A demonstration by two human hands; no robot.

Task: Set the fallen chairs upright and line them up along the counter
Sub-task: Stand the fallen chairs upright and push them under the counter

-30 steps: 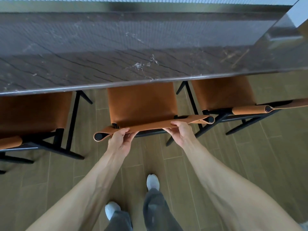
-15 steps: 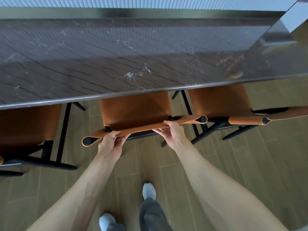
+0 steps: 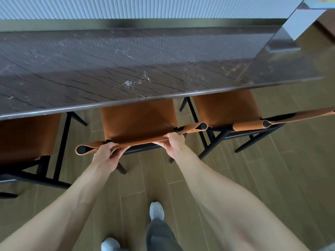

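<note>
Three upright chairs with tan leather seats and black metal frames stand at the dark marble counter (image 3: 126,73). The middle chair (image 3: 137,120) is directly in front of me, its seat partly under the counter edge. My left hand (image 3: 107,156) grips the left part of its tan backrest strap, and my right hand (image 3: 174,144) grips the right part. The left chair (image 3: 27,136) and the right chair (image 3: 226,107) flank it, both tucked partly under the counter.
The counter's front edge runs across the view above the seats. A ribbed pale wall (image 3: 145,8) lies behind the counter. Wood-plank floor (image 3: 290,169) stretches to the right. My feet in pale shoes (image 3: 156,211) stand just behind the middle chair.
The middle chair has slid forward under the counter with both hands on its backrest. The view has tilted up and I have stepped closer.
</note>
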